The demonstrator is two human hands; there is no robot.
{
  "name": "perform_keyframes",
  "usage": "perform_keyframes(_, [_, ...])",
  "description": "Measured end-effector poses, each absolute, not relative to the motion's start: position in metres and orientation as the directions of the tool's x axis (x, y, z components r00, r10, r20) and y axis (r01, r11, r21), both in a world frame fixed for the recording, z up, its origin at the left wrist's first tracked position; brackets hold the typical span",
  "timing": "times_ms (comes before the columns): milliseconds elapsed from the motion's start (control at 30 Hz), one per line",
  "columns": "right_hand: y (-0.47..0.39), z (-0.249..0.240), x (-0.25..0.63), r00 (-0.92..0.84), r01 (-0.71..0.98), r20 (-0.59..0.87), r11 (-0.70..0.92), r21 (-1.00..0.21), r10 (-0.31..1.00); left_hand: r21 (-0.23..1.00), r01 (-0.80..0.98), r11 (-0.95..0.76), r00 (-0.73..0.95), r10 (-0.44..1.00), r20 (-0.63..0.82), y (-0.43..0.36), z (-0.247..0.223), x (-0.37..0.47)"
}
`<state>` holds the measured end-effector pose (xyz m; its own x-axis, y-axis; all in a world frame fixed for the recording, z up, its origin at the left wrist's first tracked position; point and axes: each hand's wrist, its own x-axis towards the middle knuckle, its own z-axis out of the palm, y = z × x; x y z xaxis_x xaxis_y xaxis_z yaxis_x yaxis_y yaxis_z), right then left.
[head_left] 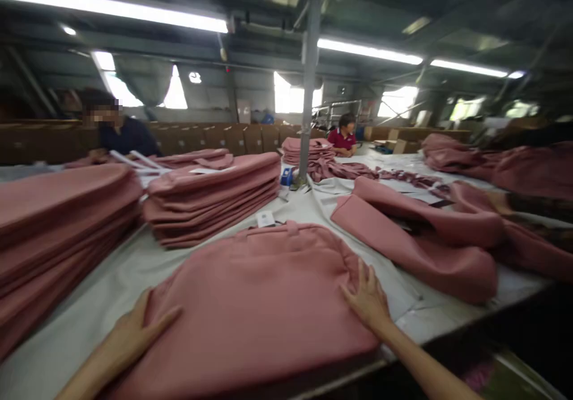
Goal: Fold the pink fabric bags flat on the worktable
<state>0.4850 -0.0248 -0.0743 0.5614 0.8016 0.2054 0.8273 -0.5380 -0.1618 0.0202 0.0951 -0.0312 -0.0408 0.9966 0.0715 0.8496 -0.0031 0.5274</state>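
Note:
A pink bag (259, 304) lies flat in front of me at the table's near edge, its handle side away from me. A white tag (265, 219) shows at its far edge. My left hand (134, 328) rests on the bag's left side, thumb spread from the fingers. On the opposite side, my right hand (367, 295) lies with fingers apart on the bag's right edge. Neither hand is wrapped round anything. To the right sits a loose, crumpled pink piece (416, 233), apart from my right hand.
Stacks of pink bags (215, 197) and more pink bags (54, 227) stand on the left of the white-covered table (308, 209). A grey post (310, 77) rises beyond, beside a blue tape dispenser (286, 176). Two people work at the far side. Cardboard boxes (233, 139) line the back.

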Motion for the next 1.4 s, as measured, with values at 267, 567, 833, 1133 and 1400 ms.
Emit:
perform_keyframes(267, [-0.031,-0.063,0.489,0.567,0.812,0.085,-0.539,-0.224,0.819,0.467,0.857,0.219,-0.109,0.962,-0.251,0.085,-0.049,-0.033])
perform_keyframes(567, [-0.041,-0.057,0.476,0.517,0.849,0.083,-0.498,-0.176,0.852,0.243,0.965,0.101,-0.073,0.990,-0.120,0.040,-0.021,-0.026])
perform_keyframes(833, [-0.051,-0.034,0.457,0.139,0.970,0.364,-0.201,0.137,0.921,0.230,0.700,-0.676,0.712,0.685,-0.154,0.014,0.009,0.054])
perform_keyframes(1133, [-0.061,-0.059,0.469,-0.293,0.946,0.140,0.266,0.182,0.946,0.297,0.549,-0.781,0.832,0.477,-0.284,0.023,-0.021,0.035])
perform_keyframes(1400, [-0.063,-0.071,0.476,-0.348,0.937,0.232,0.334,0.099,0.908,0.256,0.551,-0.794,0.834,0.511,-0.210,0.015,-0.045,0.031])
